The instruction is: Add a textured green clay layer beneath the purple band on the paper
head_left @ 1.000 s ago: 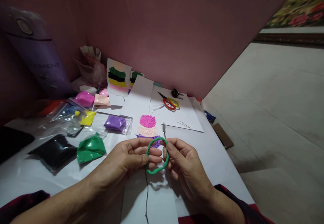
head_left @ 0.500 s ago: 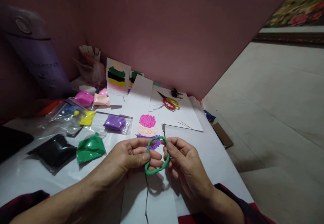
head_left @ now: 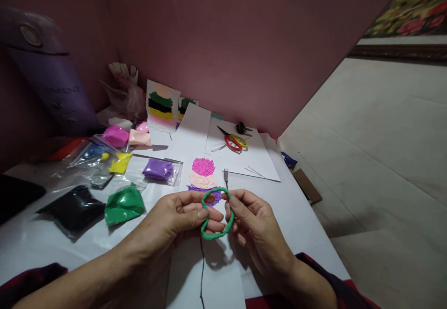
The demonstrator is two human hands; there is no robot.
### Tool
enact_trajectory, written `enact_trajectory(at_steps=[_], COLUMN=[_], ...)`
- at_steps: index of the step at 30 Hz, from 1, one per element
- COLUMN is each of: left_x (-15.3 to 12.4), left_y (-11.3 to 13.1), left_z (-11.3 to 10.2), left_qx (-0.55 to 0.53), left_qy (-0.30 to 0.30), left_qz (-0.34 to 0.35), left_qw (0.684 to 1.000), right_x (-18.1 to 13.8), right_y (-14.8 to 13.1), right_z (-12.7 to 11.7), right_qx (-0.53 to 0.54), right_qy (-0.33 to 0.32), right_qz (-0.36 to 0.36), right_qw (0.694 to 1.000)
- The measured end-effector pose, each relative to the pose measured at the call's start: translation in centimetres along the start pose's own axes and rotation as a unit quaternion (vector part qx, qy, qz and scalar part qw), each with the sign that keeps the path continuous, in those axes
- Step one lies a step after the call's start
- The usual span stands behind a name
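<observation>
A: Where is the green loop?

B: You have the green loop (head_left: 213, 237) between your two hands, raised over the white paper strip (head_left: 216, 281).

A: And the left hand?

B: Your left hand (head_left: 181, 213) lays its thumb against the loop's left side, its fingers reaching behind (you can see some of them through the ring).

A: The right?

B: Your right hand (head_left: 256, 225) pinches the loop's upper right side between thumb and finger, the other fingers curled below. You cannot tell whether two ends meet under that pinch.

A: What lies just beyond your hands?

B: A purple patch (head_left: 213, 199), partly behind the loop, then a peach patch (head_left: 202, 180), and farthest a pink patch (head_left: 203, 166). A small fork (head_left: 226, 176) lies just beyond your right hand, with scissors (head_left: 233, 143) farther out.

A: To the left of your left hand?

B: You have a green packet (head_left: 125, 205) near it and a black packet (head_left: 75, 211) farther off. A thin black line (head_left: 201, 271) runs toward you below your left fingertips.
</observation>
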State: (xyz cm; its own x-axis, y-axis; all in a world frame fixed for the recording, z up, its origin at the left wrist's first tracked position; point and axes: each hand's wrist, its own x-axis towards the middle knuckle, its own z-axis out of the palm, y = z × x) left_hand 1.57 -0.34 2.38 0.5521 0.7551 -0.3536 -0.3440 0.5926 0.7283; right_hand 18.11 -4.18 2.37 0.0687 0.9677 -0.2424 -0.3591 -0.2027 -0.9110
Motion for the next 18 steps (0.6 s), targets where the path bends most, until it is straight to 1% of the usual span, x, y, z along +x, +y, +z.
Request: enact_trajectory(at_steps=[4, 9, 18], left_x=[-0.05, -0.24, -0.25], left_y=[0.13, 0.64, 0.35], left_z=[0.1, 0.54, 0.55], left_qx=[-0.004, -0.007, 0.007], left_qy=[-0.009, -0.015, 0.005], left_qz=[-0.006, -0.016, -0.001], left_qw=[1.0, 1.0, 1.0], right_x=[0.09, 0.1, 0.01], right_y=[0.1, 0.17, 0.29], right_z=[-0.09, -0.11, -0.3], right_qx=[-0.006, -0.006, -0.013], right_qy=[-0.004, 0.001, -0.001], right_qz=[-0.008, 0.002, 0.008], right_qw=[1.0, 1.0, 1.0])
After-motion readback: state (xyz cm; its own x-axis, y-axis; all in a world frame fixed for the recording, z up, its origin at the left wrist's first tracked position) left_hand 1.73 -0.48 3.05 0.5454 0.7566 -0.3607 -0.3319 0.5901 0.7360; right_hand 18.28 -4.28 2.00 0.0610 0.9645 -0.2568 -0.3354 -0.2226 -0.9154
